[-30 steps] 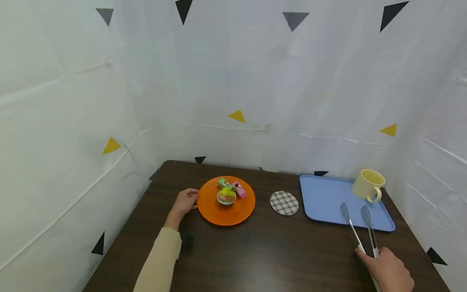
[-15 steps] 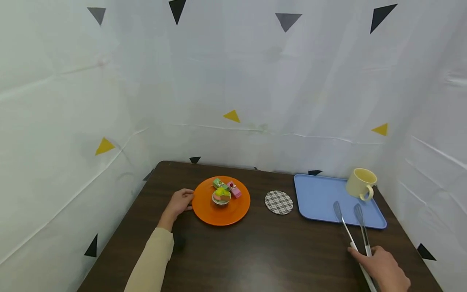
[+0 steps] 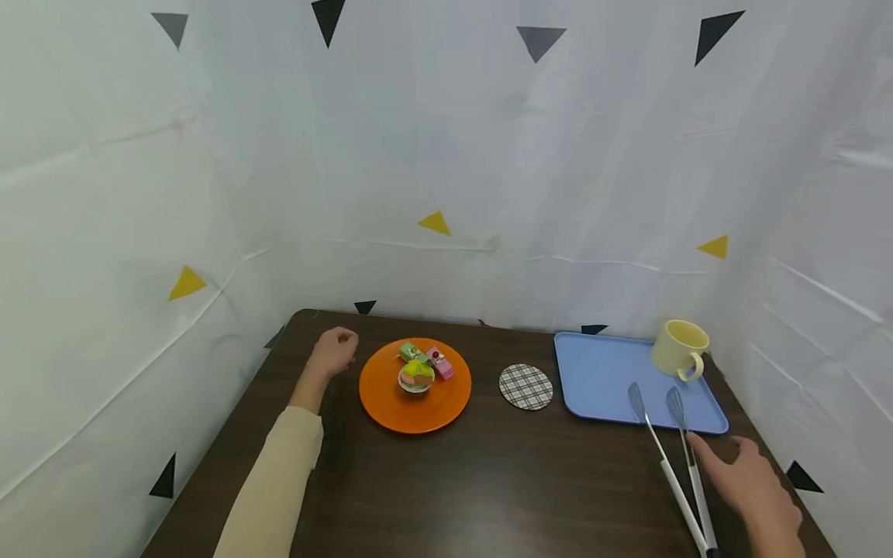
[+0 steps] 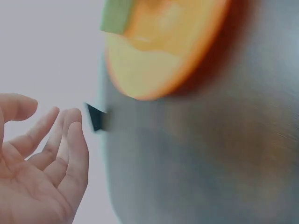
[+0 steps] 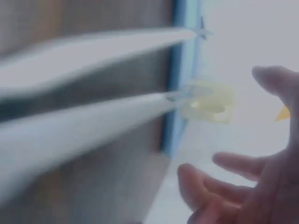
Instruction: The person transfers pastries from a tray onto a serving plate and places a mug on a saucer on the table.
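My left hand (image 3: 332,353) is lifted off to the left of an orange plate (image 3: 384,407), holding nothing; the left wrist view has its fingers loosely bent. On that plate sit a small cup-shaped cake with a yellow top (image 3: 416,376), a green piece (image 3: 413,353) and a pink piece (image 3: 440,363). Tongs (image 3: 675,496) with white handles lie spread on the table, their wire heads over the blue tray (image 3: 600,387). Just right of them is my right hand (image 3: 752,482), fingers spread and apart from the handles, as the right wrist view (image 5: 261,182) of the hand agrees.
A yellow mug (image 3: 674,346) stands on the tray's back right corner. Between plate and tray lies a round checked coaster (image 3: 526,387). White sheeting (image 3: 446,139) hangs behind and at both sides of the dark table (image 3: 488,480).
My left hand has let go of the plate's left rim and risen away. The right hand has released the tongs and shifted right of them. The head view has turned slightly right.
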{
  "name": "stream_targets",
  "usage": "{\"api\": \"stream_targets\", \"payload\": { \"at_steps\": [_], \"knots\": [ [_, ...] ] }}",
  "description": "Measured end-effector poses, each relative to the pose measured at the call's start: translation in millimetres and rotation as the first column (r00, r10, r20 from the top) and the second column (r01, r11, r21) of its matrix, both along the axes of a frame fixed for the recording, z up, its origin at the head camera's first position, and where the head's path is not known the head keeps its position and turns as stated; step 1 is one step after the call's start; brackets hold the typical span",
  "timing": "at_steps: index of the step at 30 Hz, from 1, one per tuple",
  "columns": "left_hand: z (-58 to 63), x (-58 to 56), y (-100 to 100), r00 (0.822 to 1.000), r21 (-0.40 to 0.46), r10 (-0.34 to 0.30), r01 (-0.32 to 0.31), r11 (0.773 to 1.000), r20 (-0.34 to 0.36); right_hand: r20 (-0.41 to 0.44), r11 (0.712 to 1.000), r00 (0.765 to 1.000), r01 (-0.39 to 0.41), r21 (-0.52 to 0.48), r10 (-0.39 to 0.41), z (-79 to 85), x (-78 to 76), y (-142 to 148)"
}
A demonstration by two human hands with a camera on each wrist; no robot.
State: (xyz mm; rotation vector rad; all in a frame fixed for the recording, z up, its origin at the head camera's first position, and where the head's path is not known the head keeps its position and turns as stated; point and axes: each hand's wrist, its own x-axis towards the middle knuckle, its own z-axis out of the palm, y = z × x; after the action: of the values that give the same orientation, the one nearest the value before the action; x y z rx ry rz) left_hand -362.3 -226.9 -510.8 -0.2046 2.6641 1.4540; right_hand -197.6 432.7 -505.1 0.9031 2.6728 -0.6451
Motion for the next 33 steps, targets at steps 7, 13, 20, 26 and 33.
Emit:
{"api": "stream_targets", "payload": {
  "at_steps": [7,13,20,26,33],
  "knots": [
    [37.0,-15.0,36.2,0.995,0.049,-0.094,0.096,0.994,-0.038,-0.195,0.998,0.981,0.010,-0.056,-0.021,27.1,-19.7,5.6],
    [48.0,-19.5,79.0,0.985,0.122,-0.175,0.175,0.977,-0.010,-0.283,0.997,0.958,-0.069,-0.034,0.056,34.8,-38.0,6.9],
    [52.5,-21.9,131.6,0.953,0.177,-0.300,0.288,0.941,0.045,-0.288,0.997,0.954,-0.079,0.020,0.082,35.6,-62.5,11.7],
    [38.2,-17.3,179.0,0.931,0.173,-0.355,0.337,0.925,0.088,-0.332,0.996,0.940,-0.065,0.055,0.080,35.1,-79.7,11.6],
    [14.5,-3.8,207.7,0.927,0.221,-0.360,0.331,0.918,0.106,-0.339,0.993,0.935,-0.083,0.082,0.106,17.9,-110.0,3.6]
  ]
}}
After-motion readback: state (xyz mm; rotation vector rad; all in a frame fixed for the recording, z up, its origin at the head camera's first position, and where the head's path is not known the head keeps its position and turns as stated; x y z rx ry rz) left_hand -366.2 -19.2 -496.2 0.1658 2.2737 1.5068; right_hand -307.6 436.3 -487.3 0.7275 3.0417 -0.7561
